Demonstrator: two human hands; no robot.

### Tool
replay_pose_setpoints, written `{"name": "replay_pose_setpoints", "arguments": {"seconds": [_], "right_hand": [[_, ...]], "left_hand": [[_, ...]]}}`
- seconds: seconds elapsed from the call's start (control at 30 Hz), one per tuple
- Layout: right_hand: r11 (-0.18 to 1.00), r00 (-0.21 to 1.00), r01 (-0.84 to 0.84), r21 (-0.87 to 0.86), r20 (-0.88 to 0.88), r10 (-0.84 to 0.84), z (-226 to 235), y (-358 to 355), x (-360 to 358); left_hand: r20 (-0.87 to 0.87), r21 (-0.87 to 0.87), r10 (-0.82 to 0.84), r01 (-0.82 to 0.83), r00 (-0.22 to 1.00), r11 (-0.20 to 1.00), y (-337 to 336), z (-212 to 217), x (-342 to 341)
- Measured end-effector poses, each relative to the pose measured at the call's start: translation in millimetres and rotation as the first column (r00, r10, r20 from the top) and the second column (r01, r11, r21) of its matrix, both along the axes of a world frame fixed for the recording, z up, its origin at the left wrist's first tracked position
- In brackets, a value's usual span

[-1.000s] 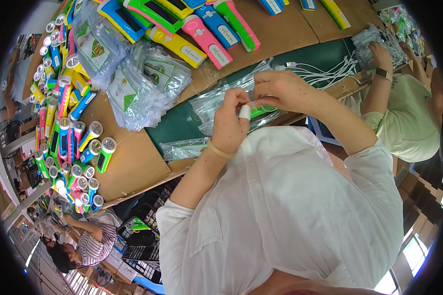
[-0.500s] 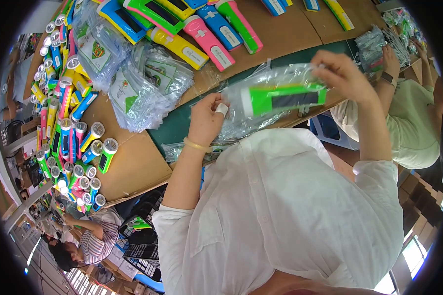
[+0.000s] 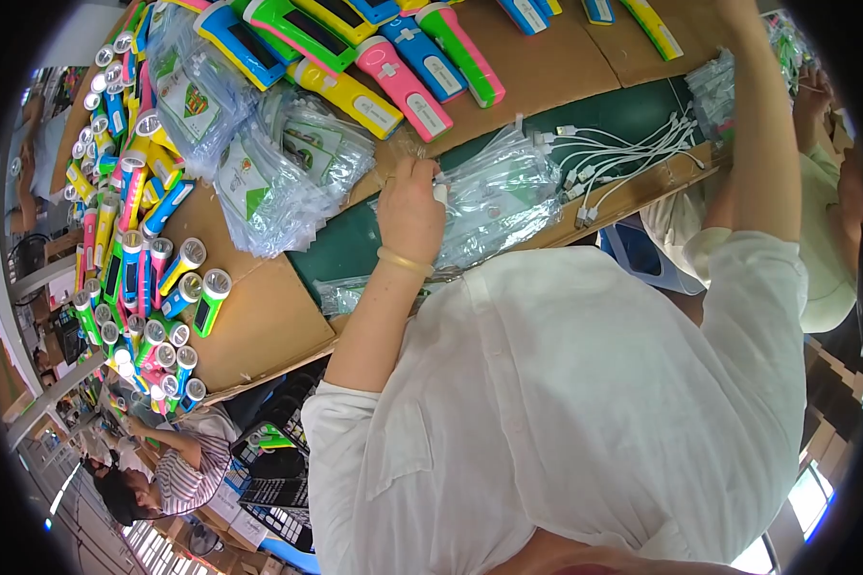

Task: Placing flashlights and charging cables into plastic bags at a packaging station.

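Note:
My left hand (image 3: 412,206), a white cover on its thumb, is at the left end of a stack of clear printed plastic bags (image 3: 503,182). Its fingers are curled, with clear film between and beyond the fingertips. Up along the right side, my right forearm (image 3: 762,125) reaches to the top edge of the picture, where the hand is cut off. A bundle of white charging cables (image 3: 623,158) lies right of the bags on the green surface. Several coloured flashlights with dark panels, among them a pink one (image 3: 405,88), lie beyond my left hand.
Many upright flashlights (image 3: 129,259) crowd the left of the cardboard-covered table (image 3: 249,316). Piles of printed plastic bags (image 3: 273,187) lie between them and my left hand. Another person (image 3: 825,259) works at the right; one in a striped shirt (image 3: 192,479) is at lower left.
The bagged green flashlight has left the view. My right arm has swung up to the far right, uncovering the white cables. My left hand has shifted slightly and turned over the bag stack.

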State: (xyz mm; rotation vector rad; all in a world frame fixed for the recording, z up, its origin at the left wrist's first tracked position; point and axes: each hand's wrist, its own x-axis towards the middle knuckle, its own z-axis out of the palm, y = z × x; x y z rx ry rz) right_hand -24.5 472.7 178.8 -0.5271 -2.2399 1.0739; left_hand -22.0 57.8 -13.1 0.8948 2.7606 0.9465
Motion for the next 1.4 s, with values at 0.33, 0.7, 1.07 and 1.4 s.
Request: {"name": "replay_pose_setpoints", "arguments": {"seconds": [0.33,0.7,1.07,1.4], "right_hand": [[0.612,0.643,-0.758,0.225,0.416,0.643,-162,-215,51],[0.634,0.595,-0.772,0.043,0.402,0.696,-165,-189,68],[0.535,0.528,-0.835,-0.133,0.086,0.845,-164,-235,64],[0.468,0.455,-0.883,-0.016,0.211,0.865,-166,-225,65]], "left_hand": [[-0.154,0.137,-0.15,0.172,0.977,0.976,-4,-8,5],[-0.044,0.229,-0.128,0.135,0.991,0.964,-38,19,15],[0.389,0.426,0.0,-0.18,0.921,0.886,-43,16,24],[0.362,0.48,-0.04,-0.149,0.931,0.865,-43,22,29]]}}
